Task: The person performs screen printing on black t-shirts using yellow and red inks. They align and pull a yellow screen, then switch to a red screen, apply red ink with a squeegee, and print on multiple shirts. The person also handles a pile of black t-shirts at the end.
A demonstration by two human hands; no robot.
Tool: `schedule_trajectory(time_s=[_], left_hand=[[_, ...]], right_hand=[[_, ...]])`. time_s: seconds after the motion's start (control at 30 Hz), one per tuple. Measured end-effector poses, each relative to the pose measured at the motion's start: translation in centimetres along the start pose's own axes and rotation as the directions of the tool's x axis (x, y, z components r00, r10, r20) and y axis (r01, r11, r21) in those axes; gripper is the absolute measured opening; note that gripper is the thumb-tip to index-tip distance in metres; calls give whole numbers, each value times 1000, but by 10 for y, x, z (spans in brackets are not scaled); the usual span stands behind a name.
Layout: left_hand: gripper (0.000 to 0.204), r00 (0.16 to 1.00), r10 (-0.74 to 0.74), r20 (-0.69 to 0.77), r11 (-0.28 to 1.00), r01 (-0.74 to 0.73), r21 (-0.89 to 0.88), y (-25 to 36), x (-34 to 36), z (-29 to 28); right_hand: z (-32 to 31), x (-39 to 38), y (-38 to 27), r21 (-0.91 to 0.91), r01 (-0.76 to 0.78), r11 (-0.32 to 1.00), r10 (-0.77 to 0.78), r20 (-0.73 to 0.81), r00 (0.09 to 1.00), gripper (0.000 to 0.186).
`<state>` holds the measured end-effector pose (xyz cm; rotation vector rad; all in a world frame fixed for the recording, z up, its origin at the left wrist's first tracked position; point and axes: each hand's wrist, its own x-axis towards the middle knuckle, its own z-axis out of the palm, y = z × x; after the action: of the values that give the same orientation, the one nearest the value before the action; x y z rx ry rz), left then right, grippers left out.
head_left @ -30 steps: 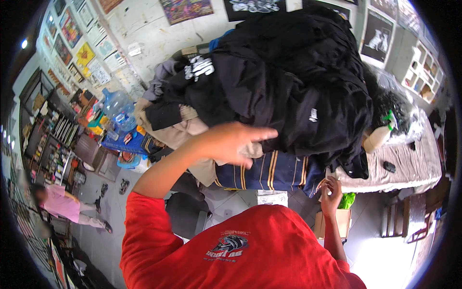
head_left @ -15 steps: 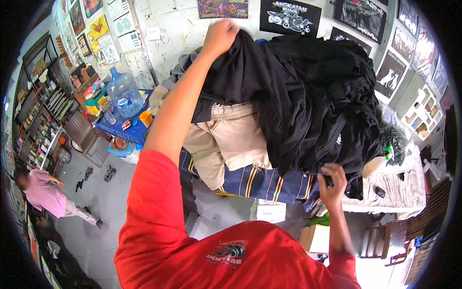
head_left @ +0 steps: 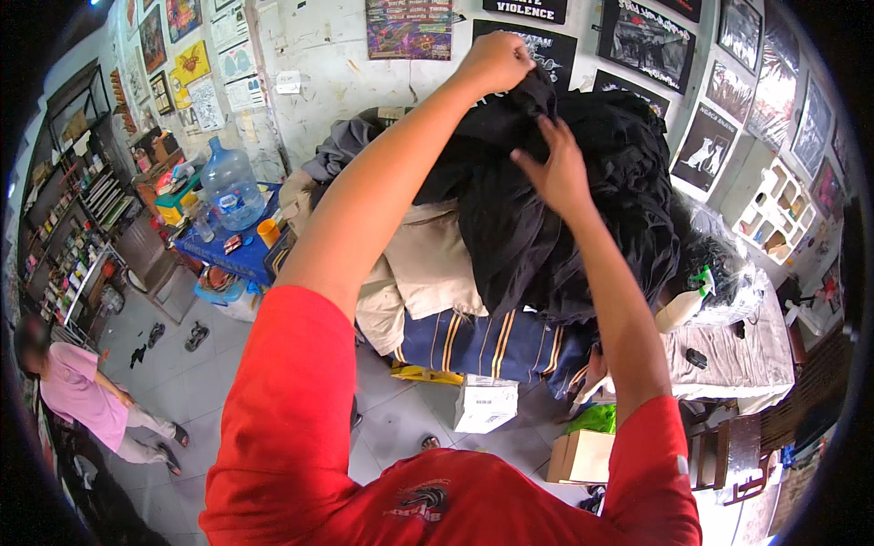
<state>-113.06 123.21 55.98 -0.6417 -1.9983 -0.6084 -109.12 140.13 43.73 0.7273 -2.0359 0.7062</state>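
Observation:
My left hand (head_left: 496, 64) is raised at the back of the heap, its fingers closed on a bunched end of a black garment (head_left: 539, 96). The cloth hangs from it onto a big pile of black clothes (head_left: 628, 182). Just below, my right hand (head_left: 557, 171) is over the dark fabric with its fingers spread. Whether it touches the cloth I cannot tell. Beige trousers (head_left: 437, 264) stick out under the black cloth at the left. Beneath them lies a navy fabric with yellow stripes (head_left: 496, 341). Grey cloth (head_left: 341, 150) sits at the back left.
On a blue table (head_left: 241, 241) at the left stand a large water bottle (head_left: 232, 187) and an orange cup (head_left: 269, 232). A spray bottle (head_left: 685, 305) stands right of the heap. A white box (head_left: 485, 403) is on the floor. A person in pink (head_left: 86, 400) stands at far left.
My left hand has moved right with the black garment's end. My right hand has gone from the heap's front edge up to its middle. The person in pink has shifted slightly.

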Motion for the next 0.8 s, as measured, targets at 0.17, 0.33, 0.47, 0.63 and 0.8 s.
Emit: schedule_trajectory(time_s=[0.17,0.33,0.47,0.63,0.8], left_hand=[[20,919,-391,40,904,392,-170,-28,-50,-73],[20,895,-439,84,887,446,-117,-51,-90,-131],[20,862,-506,29,827,495,-265,-70,-113,-166],[21,804,-587,94,712,568,-414,-73,-151,-214],[22,756,-614,226,661,650,-375,-91,-259,-257]], right_hand=[[-13,40,4,0,205,979,-204,-90,975,41],[-23,98,-60,-81,372,925,-374,-4,928,35],[-22,129,-113,-249,519,818,-528,35,849,36],[1,133,-179,-284,542,791,-537,101,837,36],[24,79,-208,-290,500,816,-480,141,866,32]])
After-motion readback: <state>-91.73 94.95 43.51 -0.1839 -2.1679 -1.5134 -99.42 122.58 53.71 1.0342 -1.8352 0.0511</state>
